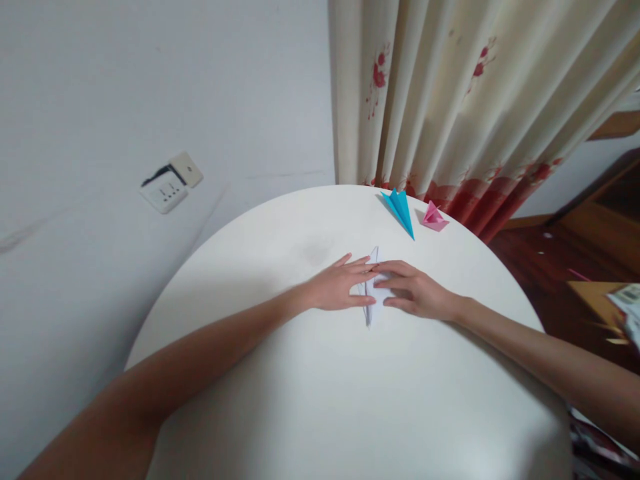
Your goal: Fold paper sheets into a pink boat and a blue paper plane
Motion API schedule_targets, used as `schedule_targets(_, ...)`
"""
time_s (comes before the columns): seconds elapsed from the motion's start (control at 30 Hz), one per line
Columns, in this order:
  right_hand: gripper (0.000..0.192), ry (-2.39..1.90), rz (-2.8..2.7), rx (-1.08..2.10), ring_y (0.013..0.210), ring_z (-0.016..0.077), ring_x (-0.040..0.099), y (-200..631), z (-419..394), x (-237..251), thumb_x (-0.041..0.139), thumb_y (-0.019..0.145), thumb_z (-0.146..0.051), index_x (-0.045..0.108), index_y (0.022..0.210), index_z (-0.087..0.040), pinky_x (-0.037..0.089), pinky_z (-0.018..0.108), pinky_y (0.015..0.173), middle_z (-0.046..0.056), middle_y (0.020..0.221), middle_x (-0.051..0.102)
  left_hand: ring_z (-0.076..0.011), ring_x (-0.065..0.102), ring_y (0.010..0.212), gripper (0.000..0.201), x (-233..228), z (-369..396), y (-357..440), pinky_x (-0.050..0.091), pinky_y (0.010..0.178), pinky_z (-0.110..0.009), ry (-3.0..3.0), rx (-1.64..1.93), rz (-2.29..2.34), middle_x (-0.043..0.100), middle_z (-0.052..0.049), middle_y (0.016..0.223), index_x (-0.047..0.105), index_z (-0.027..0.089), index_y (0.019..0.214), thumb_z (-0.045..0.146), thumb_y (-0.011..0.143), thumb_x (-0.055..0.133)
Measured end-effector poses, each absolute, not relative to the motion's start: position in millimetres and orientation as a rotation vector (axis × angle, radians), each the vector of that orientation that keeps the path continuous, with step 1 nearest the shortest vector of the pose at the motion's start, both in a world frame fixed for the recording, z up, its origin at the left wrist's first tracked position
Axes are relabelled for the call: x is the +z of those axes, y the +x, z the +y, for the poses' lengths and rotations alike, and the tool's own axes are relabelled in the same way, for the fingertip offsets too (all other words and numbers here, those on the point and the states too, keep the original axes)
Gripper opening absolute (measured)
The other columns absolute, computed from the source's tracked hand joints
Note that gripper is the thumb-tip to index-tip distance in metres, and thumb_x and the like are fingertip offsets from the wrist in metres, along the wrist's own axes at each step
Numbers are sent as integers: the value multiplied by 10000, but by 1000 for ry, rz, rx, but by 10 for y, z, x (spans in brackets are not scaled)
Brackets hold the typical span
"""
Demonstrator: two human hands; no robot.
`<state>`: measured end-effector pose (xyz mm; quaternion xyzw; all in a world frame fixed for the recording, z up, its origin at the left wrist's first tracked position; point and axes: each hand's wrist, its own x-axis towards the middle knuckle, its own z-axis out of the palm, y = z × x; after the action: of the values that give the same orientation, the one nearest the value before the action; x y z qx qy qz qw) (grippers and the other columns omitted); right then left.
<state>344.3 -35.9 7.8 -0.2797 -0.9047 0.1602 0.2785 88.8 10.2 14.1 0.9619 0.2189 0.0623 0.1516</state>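
Both hands flat on a white folded paper point(373, 293) at the middle of the round white bench point(310, 400). Left hand point(340, 287) presses its left side, fingers spread and extended; right hand point(415, 293) covers the right side, fingers straight. Neither grip is closed on it: open palms pinning the sheet down, probably to flatten a crease. Paper tips poke out above and below the fingers. Blue paper plane point(400, 210) and pink folded piece point(434, 218) sit near the far edge by the curtain point(475, 100), well apart from the hands.
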Motion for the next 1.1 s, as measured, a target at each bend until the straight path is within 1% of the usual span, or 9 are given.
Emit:
schedule_targets(0.17,373,-895,-2482,340,1313,289,523,3443,-459,63,609,952,-386,661,1291,-240,464,491,1064,141,1461,530,-284,90,1541,631,141,-13,906,114,1230,-530,2892,248,732,240,-102,1640,386,199,1508,514,977,513)
schedule_targets(0.27,358,-932,-2487,288,1271,278,558,3397,-508,68,579,966,-348,655,1297,-234,477,479,1046,135,1416,576,-247,150,1534,537,174,-223,852,91,1245,-481,2960,221,708,281,-126,1622,397,152,1491,421,1028,436)
schedule_targets(0.37,340,-1001,-2487,211,1247,279,566,3341,-586,97,551,975,-319,667,1277,-214,479,476,1033,140,1380,599,-245,221,1517,654,206,-390,751,159,1243,-404,2947,107,619,276,-165,1616,344,101,1515,505,1011,449)
schedule_targets(0.47,361,-1072,-2512,168,1192,283,577,3258,-720,139,546,975,-326,648,1300,-205,497,473,990,149,1369,597,-255,216,1518,687,213,-419,605,155,1250,-427,2938,147,563,271,-149,1620,304,119,1540,508,1000,476)
schedule_targets(0.53,340,-1099,-2509,128,1133,279,589,3197,-809,156,535,981,-311,653,1280,-201,512,465,946,148,1320,623,-254,247,1509,645,204,-374,508,174,1251,-440,2927,215,506,335,-126,1598,332,149,1535,468,1000,498)
schedule_targets(0.67,313,-1072,-2548,70,1022,262,608,3137,-859,138,526,995,-313,646,1261,-199,526,428,854,132,1164,680,-224,425,1423,556,178,-264,404,298,1224,-398,2880,332,335,498,-139,1494,430,142,1482,377,992,546)
schedule_targets(0.8,265,-942,-2568,26,1020,249,612,3178,-766,111,514,1010,-300,660,1211,-206,518,409,854,115,1115,700,-208,517,1349,381,156,-233,424,377,1188,-382,2891,412,310,610,-113,1385,569,153,1359,287,1004,530)
schedule_targets(1.0,262,-795,-2695,-92,1038,249,614,3231,-693,147,451,1024,-196,655,1189,-191,471,407,878,113,1106,712,-210,595,1261,292,126,-257,467,436,1135,-371,2921,545,350,673,-113,1292,650,150,1250,220,988,543)
schedule_targets(1.1,234,-781,-2701,-99,965,235,621,3196,-645,163,453,1027,-219,674,1097,-190,457,383,839,109,1022,714,-222,591,1258,324,103,-241,463,462,1097,-383,2874,563,380,683,-115,1273,648,170,1260,312,973,601)
